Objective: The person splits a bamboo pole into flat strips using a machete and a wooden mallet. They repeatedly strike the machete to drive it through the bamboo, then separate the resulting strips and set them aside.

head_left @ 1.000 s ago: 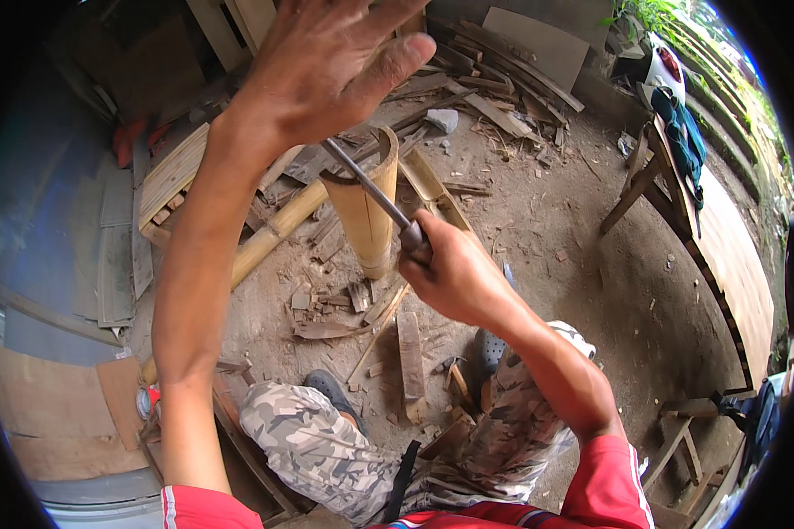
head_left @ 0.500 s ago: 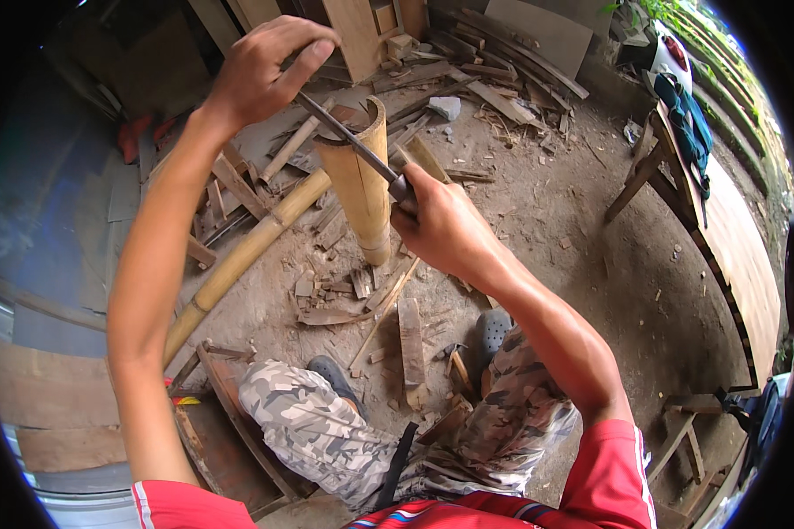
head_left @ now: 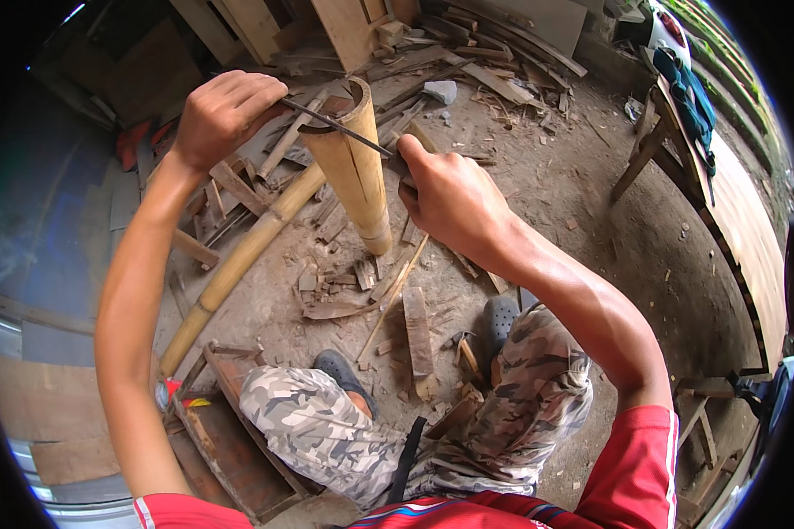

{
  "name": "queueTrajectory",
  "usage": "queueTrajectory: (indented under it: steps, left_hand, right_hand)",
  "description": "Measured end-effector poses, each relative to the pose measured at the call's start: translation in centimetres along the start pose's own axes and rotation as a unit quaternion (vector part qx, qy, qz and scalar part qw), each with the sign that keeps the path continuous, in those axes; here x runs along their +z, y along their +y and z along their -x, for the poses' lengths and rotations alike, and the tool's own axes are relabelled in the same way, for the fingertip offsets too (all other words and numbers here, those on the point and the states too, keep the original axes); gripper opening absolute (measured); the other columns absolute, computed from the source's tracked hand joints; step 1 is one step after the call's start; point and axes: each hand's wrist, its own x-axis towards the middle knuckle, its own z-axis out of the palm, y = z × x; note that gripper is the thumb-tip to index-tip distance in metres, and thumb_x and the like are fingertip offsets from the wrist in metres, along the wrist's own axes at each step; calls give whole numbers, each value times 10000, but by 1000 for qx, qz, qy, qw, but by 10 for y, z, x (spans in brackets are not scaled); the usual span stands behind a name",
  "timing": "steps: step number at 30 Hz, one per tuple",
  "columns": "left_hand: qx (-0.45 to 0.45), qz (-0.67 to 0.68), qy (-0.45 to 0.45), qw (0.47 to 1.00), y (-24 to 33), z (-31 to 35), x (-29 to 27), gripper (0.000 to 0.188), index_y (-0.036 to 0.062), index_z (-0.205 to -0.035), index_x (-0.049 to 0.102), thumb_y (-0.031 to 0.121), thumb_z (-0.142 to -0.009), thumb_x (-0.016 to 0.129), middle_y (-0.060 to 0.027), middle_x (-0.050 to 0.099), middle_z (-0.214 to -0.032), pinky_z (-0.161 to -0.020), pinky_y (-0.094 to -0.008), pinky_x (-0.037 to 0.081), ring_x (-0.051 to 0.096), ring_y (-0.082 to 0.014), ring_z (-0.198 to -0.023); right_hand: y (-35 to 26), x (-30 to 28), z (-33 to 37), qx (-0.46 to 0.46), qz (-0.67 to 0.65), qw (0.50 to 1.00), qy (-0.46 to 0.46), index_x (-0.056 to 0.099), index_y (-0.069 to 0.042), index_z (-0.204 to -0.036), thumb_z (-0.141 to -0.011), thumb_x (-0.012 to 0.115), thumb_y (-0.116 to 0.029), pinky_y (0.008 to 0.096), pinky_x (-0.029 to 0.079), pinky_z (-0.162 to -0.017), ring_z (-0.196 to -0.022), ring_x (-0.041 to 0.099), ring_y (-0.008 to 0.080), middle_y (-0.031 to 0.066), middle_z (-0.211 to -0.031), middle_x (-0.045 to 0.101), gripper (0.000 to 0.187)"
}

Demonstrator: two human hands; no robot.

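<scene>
Both your fists grip the blade [head_left: 335, 129]: left hand [head_left: 223, 115] upper left, right hand [head_left: 450, 196] centre, across the upright bamboo [head_left: 355, 167]

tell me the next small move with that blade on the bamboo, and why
Probably press the blade evenly down into the rim of the bamboo. It lies flat across the open top of the upright tube, with the left hand gripping one end and the right hand the other, so both ends are braced for a downward push. How deep it already bites cannot be told.
</scene>
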Motion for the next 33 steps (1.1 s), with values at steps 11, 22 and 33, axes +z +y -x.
queueTrajectory:
  steps: [11,22,33]
  left_hand:
    - [-47,-45,51,997,4,24,7,287,75,-1037,695,81,-761,773,-74,720,-976,-799,-360,580,705,-249,-938]
    - [-570,303,280,710,100,23,34,323,4,-1191,637,224,-958,675,-97,648,-1227,-1002,-322,474,603,-163,-1140]
    - [-218,41,74,972,-4,-75,-76,527,152,-1453,409,440,-1012,419,-142,325,-1497,-1160,-472,151,214,-336,-1404]
  right_hand:
    - [-10,1,-16,-2,82,997,6,447,-18,-1077,-878,606,-102,513,531,-615,-695,657,433,223,-732,643,269]
    - [-21,33,-13,39,-179,982,45,495,16,-953,-842,587,-84,532,483,-660,-752,634,474,276,-756,633,176]
    - [-32,31,6,54,-204,977,32,486,15,-934,-853,596,-81,502,462,-620,-706,602,480,261,-691,597,167]
